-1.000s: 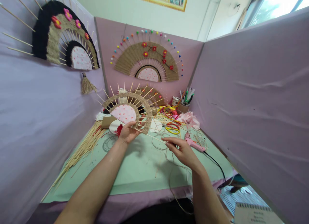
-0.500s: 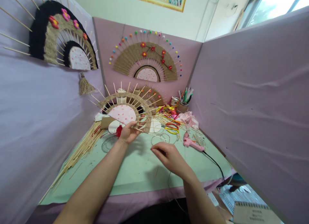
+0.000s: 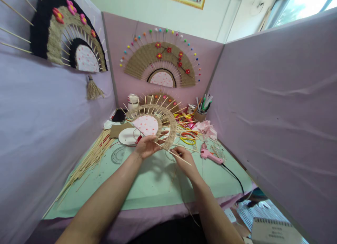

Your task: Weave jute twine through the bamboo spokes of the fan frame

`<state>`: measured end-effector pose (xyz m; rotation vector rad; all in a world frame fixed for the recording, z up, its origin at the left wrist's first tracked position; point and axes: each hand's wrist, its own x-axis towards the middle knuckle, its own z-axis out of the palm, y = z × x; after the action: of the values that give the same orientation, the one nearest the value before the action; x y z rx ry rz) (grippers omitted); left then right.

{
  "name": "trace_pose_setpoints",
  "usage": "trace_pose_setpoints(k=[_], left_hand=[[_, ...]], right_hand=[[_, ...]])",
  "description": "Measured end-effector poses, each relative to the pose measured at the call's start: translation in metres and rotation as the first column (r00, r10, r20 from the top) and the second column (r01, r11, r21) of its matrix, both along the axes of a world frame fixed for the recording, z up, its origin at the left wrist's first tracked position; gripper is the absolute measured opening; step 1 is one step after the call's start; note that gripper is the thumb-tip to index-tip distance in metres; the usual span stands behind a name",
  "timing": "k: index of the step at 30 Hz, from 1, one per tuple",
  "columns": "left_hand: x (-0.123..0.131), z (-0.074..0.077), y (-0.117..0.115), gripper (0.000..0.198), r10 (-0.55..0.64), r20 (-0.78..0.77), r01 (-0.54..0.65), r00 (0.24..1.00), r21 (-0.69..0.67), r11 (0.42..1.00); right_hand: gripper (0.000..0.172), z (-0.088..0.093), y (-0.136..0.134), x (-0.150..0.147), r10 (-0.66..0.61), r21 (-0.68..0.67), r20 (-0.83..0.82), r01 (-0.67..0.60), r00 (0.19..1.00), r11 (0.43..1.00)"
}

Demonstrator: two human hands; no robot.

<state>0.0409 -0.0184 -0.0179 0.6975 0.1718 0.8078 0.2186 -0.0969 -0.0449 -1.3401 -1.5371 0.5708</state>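
My left hand [image 3: 148,147] grips the lower right part of a half-round woven fan [image 3: 172,126], which has thin sticks fanning outward and a pink dotted centre [image 3: 147,125]. The fan is tilted, held above the green table. My right hand [image 3: 183,159] is closed in a pinch at the fan's lower right sticks, close to the woven band's end. A thin twine [image 3: 186,204] runs down from near my right hand to the table's front edge. The pinched part itself is too small to make out.
Loose sticks [image 3: 91,158] and a protractor [image 3: 118,155] lie left. A pink glue gun [image 3: 210,155] with a black cord, yellow-handled scissors [image 3: 188,141] and a tool pot [image 3: 200,115] are right. A finished fan [image 3: 160,61] hangs on the back panel.
The fan and my left hand have moved right and slightly down. My right hand has risen to the fan's lower right sticks. The view has shifted slightly.
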Motion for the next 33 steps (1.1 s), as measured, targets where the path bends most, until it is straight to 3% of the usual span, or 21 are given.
trace_pose_setpoints(k=[3, 7, 10, 13, 24, 29, 33], left_hand=[[0.001, -0.001, -0.001, 0.046, -0.063, -0.020, 0.064, 0.998, 0.029, 0.998], [-0.002, -0.001, 0.002, 0.051, -0.033, -0.035, 0.034, 0.999, 0.025, 0.999], [-0.007, 0.000, 0.007, 0.052, 0.005, -0.048, -0.004, 0.999, 0.024, 1.000], [-0.011, 0.001, 0.011, 0.051, 0.022, -0.063, -0.020, 0.998, 0.028, 0.999], [-0.020, 0.003, 0.018, 0.040, 0.113, -0.075, -0.112, 0.991, 0.027, 0.993], [-0.020, 0.004, 0.015, 0.043, 0.049, -0.115, -0.039, 0.992, 0.082, 0.996], [-0.019, 0.005, 0.012, 0.052, -0.008, -0.081, 0.015, 0.997, 0.087, 0.996]], right_hand=[[0.023, 0.004, 0.001, 0.009, -0.030, -0.028, -0.298, 0.023, 0.954, 0.999], [0.022, 0.016, -0.005, 0.018, 0.028, -0.137, -0.682, -0.166, 0.731, 0.976], [0.024, 0.025, -0.011, 0.024, 0.022, -0.176, -0.792, -0.262, 0.610, 0.949], [0.026, 0.030, -0.014, 0.030, 0.055, -0.154, -0.836, -0.329, 0.545, 0.932], [0.024, 0.044, -0.026, 0.035, 0.086, -0.089, -0.767, -0.239, 0.636, 0.967], [0.020, 0.043, -0.024, 0.032, 0.071, -0.048, -0.768, -0.169, 0.636, 0.984], [0.020, 0.035, -0.017, 0.027, 0.016, -0.075, -0.810, -0.132, 0.587, 0.988]])
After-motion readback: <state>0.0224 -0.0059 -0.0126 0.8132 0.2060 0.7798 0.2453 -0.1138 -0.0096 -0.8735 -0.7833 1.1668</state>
